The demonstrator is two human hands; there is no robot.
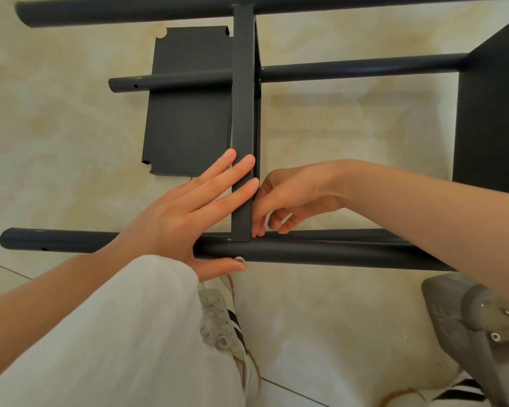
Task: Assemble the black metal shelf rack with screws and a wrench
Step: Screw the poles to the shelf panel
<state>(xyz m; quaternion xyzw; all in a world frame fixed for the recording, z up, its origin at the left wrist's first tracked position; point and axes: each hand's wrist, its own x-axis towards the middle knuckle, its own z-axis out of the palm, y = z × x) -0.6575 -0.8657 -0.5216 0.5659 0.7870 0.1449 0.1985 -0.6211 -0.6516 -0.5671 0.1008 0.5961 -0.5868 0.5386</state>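
The black metal rack (335,255) is laid on its side across glossy cream floor tiles (56,127). Three round, matte tubes are plainly counted, and three flat panels: an upright panel (243,113) at the centre, a loose panel (188,104) with notched corners at 11 o'clock, and a side panel (491,113) at 3 o'clock. One silver screw (240,259) is seen at 6 o'clock in the near tube. The left hand (174,212) is spread flat on the upright panel's edge, thumb beside the screw. The right hand (291,201) is curled at its corner — whether anything is pinched cannot be told.
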